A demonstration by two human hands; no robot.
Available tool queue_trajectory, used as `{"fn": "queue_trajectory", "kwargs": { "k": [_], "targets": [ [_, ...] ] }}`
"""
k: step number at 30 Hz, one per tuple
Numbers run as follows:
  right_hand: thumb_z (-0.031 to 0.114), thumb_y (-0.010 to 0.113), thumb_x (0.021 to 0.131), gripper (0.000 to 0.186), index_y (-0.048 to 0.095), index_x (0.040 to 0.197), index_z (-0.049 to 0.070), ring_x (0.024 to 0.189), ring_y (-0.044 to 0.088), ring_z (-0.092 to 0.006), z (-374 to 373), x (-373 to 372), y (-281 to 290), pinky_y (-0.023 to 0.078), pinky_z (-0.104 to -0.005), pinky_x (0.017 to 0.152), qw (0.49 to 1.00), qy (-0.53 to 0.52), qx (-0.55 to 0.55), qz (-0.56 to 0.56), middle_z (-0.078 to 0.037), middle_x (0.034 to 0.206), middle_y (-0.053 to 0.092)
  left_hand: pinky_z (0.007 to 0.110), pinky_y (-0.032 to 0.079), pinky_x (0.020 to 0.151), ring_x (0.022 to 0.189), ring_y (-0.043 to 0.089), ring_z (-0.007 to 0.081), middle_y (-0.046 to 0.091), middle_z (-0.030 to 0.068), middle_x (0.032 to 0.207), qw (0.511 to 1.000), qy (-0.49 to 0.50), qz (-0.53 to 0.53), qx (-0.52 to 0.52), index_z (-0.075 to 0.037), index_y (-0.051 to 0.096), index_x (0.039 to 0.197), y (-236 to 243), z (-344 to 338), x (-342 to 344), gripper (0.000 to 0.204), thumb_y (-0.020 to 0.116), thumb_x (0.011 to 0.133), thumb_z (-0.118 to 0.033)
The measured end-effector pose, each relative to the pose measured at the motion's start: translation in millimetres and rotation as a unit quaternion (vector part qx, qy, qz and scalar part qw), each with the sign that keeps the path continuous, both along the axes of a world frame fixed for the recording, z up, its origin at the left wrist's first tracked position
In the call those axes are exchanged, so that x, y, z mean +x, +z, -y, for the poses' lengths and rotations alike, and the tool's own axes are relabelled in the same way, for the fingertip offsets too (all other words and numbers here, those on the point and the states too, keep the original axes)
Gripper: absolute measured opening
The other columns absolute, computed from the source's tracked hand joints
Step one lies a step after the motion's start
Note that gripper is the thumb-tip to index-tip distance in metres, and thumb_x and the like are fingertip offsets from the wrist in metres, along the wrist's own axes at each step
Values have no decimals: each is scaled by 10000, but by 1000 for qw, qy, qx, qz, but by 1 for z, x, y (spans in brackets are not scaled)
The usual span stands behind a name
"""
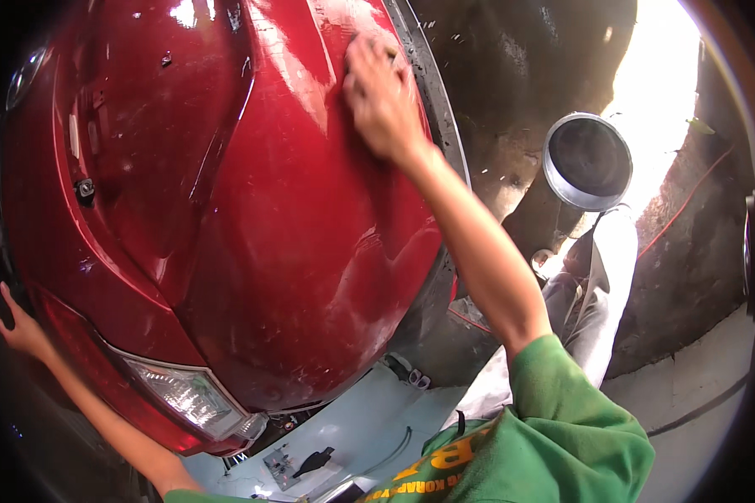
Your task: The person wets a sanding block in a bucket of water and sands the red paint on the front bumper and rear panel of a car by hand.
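my left hand [23, 329] is at the far left, open with fingers parted, against the edge of the red car body [285, 218]. right of it, the lamp [184, 396] sits in the lower left corner of the bodywork; its long axis runs diagonally, upper left to lower right. the car body fills the left and centre; its long axis runs roughly top to bottom, rounded end pointing down toward my torso. my right hand [382, 105] lies on its upper right surface, fingers extended away from me; blur prevents me from telling whether it grips anything. at right, the round grey bucket [591, 201] stands well apart, mouth up.
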State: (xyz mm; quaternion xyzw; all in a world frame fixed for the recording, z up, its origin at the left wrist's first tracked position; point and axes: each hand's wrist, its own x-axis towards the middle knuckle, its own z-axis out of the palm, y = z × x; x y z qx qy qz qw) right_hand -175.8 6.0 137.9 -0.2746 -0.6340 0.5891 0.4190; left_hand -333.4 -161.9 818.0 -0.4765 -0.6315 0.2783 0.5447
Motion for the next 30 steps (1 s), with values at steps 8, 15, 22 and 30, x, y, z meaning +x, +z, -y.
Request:
{"fn": "queue_trajectory", "kwargs": {
  "k": [8, 15, 22, 30],
  "targets": [
    [155, 537, 975, 597, 360, 1531, 31, 1525, 236, -351, 54, 76, 32, 125, -703, 1156, 991, 129, 25, 24, -143, 1644, 276, 304, 496, 970, 1065, 679, 182, 744, 50, 1142, 995, 60, 3, 77, -109, 780, 1074, 11, 10, 12, 357, 772, 887, -414],
    [191, 545, 980, 582, 388, 1525, 57, 1516, 267, -344, 45, 46, 38, 142, -701, 1151, 996, 90, 12, 6, -135, 1633, 308, 319, 473, 1007, 1109, 661, 199, 725, 67, 1192, 988, 66, 51, 127, -94, 770, 1099, 3, 11, 17, 400, 782, 874, -425],
    [204, 536, 982, 610, 353, 1539, 33, 1525, 227, -376, 36, 55, 26, 129, -705, 1158, 994, 108, 10, 13, -170, 1626, 309, 341, 430, 1066, 1187, 620, 241, 677, 92, 1287, 975, 66, 78, 196, -106, 747, 1161, -57, -27, 48, 419, 741, 902, -435],
    [160, 558, 958, 657, 321, 1562, 57, 1538, 209, -347, 39, 49, 36, 99, -684, 1170, 990, 138, -2, -4, -144, 1653, 257, 336, 463, 1051, 1157, 623, 204, 679, 126, 1245, 980, 80, 108, 144, -10, 722, 1139, -49, -27, 64, 367, 788, 889, -271]
  ]
}}
